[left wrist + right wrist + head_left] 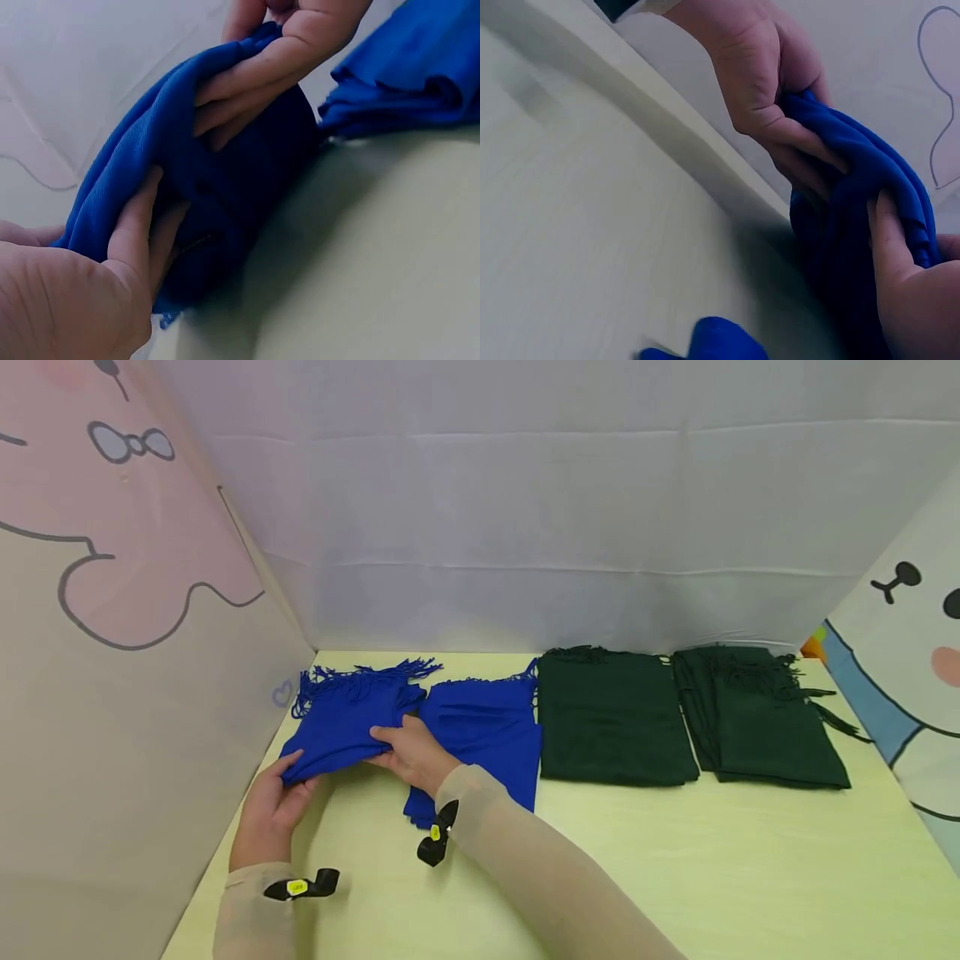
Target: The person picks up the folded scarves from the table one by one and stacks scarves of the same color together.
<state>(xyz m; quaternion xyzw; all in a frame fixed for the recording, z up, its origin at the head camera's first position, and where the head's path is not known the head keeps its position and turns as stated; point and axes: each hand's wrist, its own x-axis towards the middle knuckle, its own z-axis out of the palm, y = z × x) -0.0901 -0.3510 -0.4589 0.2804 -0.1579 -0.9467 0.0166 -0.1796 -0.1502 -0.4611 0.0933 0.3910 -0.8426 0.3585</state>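
Blue folded cloth with a stringy fringe (341,722) is pinched along its near edge by both grips, thumbs above and fingers beneath: the left hand (270,810) at the left corner, the right hand (414,753) toward the right. Pale yellow surface (675,877) shows below them. Right of the right-hand grip lie another blue fringed cloth (495,743), then two dark green folded cloths (615,718).

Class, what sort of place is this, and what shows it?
Probably a screened-off work booth: a pale, creased backdrop behind the table, with cartoon-printed panels on both sides.
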